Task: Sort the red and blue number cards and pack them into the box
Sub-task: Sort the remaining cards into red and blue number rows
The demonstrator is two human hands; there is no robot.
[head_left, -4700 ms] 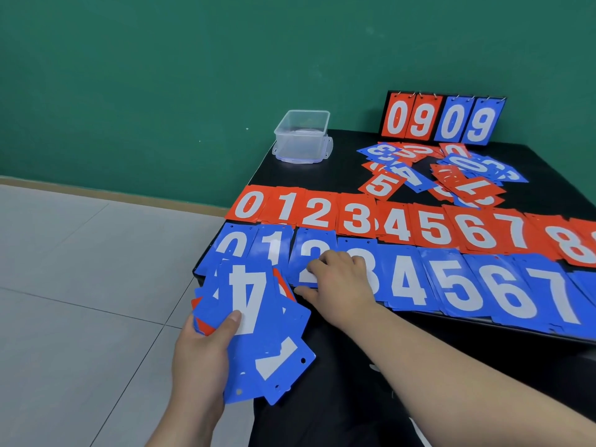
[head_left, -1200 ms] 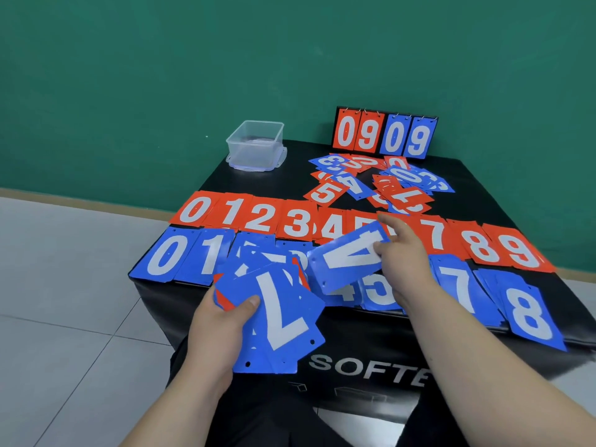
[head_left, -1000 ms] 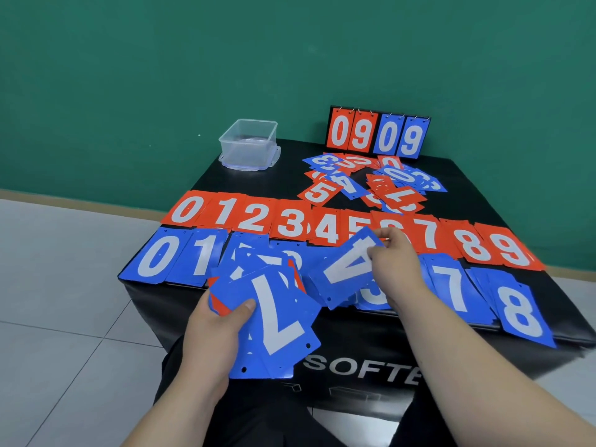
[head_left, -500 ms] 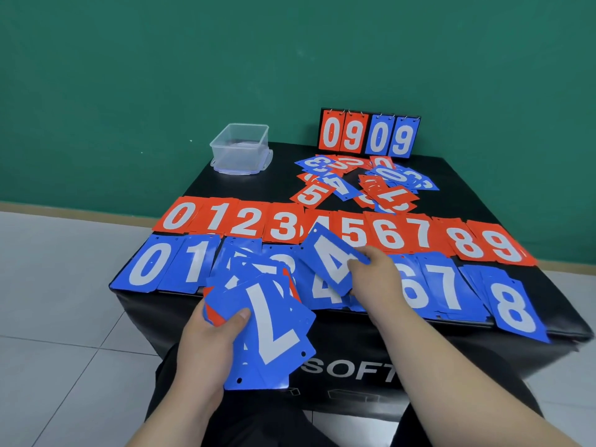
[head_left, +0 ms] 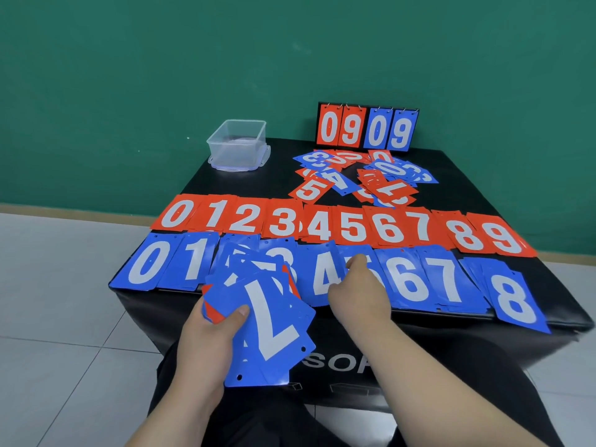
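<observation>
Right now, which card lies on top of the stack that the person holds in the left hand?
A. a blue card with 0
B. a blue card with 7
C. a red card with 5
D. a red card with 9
B: the left hand grips a stack of cards, and its top card is blue with a white 7.
</observation>
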